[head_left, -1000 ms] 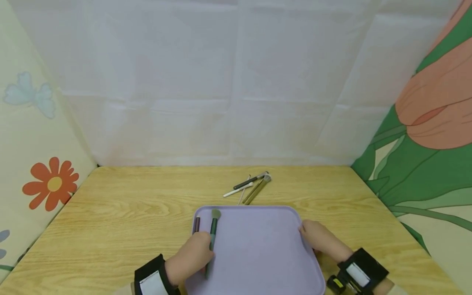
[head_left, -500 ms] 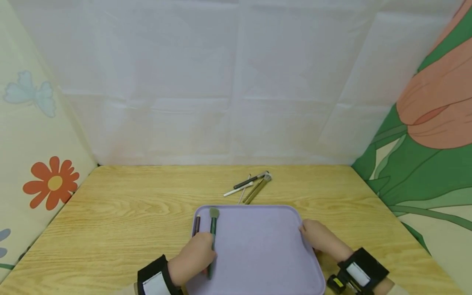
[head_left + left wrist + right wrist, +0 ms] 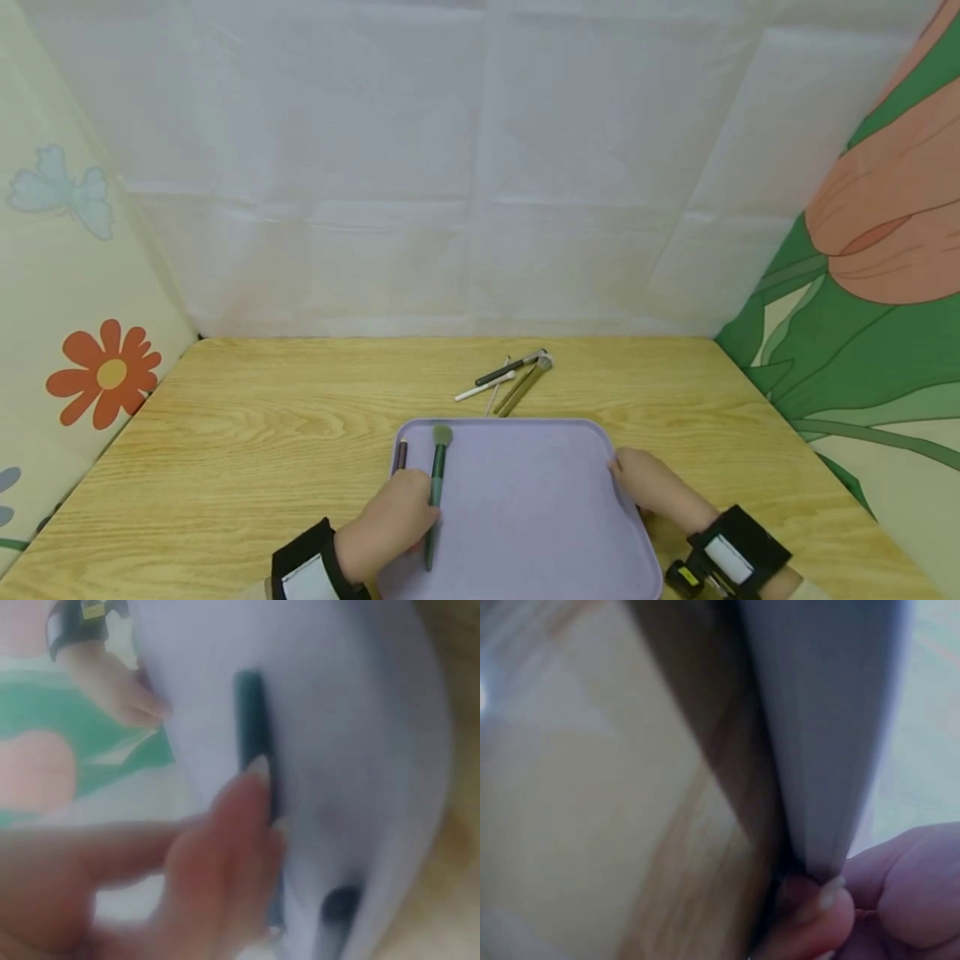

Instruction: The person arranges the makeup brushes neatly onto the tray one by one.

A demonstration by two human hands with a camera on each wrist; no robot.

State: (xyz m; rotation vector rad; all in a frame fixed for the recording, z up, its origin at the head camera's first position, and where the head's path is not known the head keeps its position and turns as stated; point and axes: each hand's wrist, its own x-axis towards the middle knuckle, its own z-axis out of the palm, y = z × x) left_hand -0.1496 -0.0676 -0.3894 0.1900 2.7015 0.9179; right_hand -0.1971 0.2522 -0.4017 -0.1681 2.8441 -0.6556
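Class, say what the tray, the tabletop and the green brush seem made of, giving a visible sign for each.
Tray: probably matte plastic; even lilac colour, smooth rounded rim. Tabletop: wood or wood-look laminate, low sheen; yellowish grain. Green brush: soft bristles, fluffy tip; smooth-looking handle, painted wood or plastic, unclear which.

A creased white sheet [image 3: 465, 175] backs the wood-grain table [image 3: 285, 425] between flower-printed panels [image 3: 862, 333].

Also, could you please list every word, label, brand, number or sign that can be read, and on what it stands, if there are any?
No text can be read.
Yellow label by the right wristband: too small and blurred.
White panel on that wristband: nothing legible.
Green brush, tray: no readable text.
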